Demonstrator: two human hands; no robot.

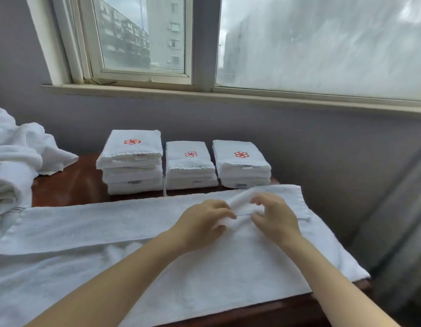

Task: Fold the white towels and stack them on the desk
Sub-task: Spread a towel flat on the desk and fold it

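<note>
A long white towel [110, 227] lies spread across the front of the dark wooden desk [75, 185], one long edge folded over. My left hand [204, 223] and my right hand [273, 218] meet over its right part, fingers curled, each pinching a bunched ridge of the cloth between them. Behind the towel stand three stacks of folded white towels with a red flower mark on top: a taller left stack [132, 161], a middle stack [190, 165] and a right stack [241, 164].
A heap of unfolded white towels [13, 156] covers the desk's left end. The grey wall and window sill [228, 95] run behind the stacks. A grey curtain [398, 220] hangs past the desk's right edge.
</note>
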